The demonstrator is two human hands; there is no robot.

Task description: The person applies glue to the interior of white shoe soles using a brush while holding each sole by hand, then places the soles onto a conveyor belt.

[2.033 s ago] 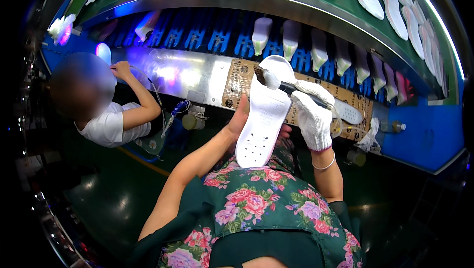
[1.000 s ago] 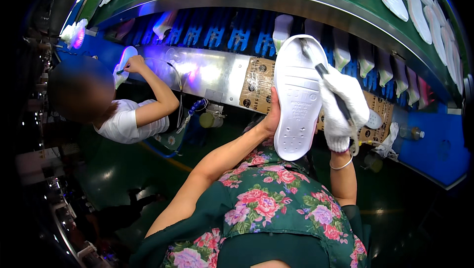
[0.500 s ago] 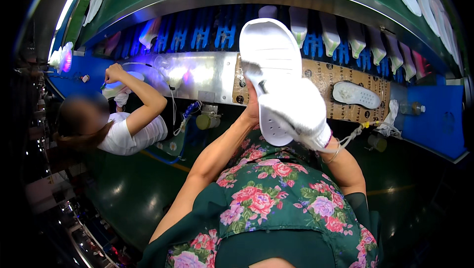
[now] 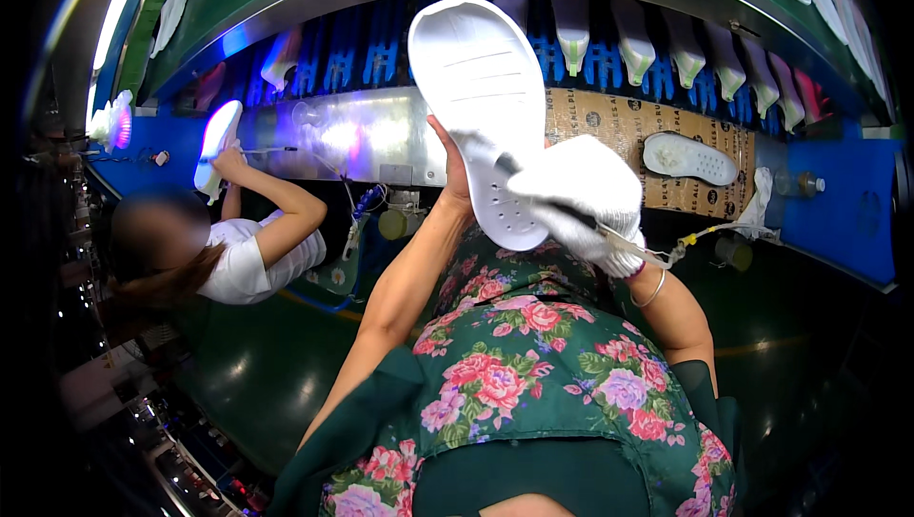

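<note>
My bare left hand (image 4: 455, 174) grips a white shoe sole (image 4: 481, 69) along its left edge, holding it tilted up over the bench's front edge. Small round holes dot its narrower near end, and grooves cross the middle. On my right hand (image 4: 590, 198) is a white knit glove. Its fingers are closed round a thin brush (image 4: 509, 167), whose dark tip lies against the sole just above the holes. From the back of the brush a pale tube (image 4: 657, 257) runs off to the right past my wrist.
Another white sole (image 4: 690, 158) lies on printed cardboard (image 4: 609, 127) over the bench. Behind it, several pale shoe parts (image 4: 633, 41) stand in a blue rack (image 4: 605, 67). At left, a co-worker (image 4: 257, 231) holds a sole (image 4: 219, 146). A small bottle (image 4: 804, 184) sits at right.
The sole in my left hand has moved up and left. My right hand's brush has shifted along it toward the holed end. The co-worker's sole has been raised upright.
</note>
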